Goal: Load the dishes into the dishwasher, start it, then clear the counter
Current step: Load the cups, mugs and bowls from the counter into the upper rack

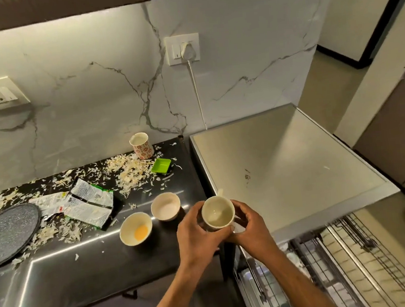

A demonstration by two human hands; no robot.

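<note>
Cream ceramic cup [218,213], upright and apparently empty, is held between both hands above the counter's right edge, beside the dishwasher top [293,159]. Left hand [196,230] wraps its fingers round the cup's left side; right hand [249,225] curls round the right side. On the dark counter [89,270], just left of the cup: one bowl [135,228] with a yellow residue at its bottom, and one bowl [165,206] with a pale interior. Near the wall stand a floral-patterned cup [142,145], contents not discernible, and a green square dish [161,165]. Pulled-out wire rack [355,262] lies lower right; its contents are blurred.
</note>
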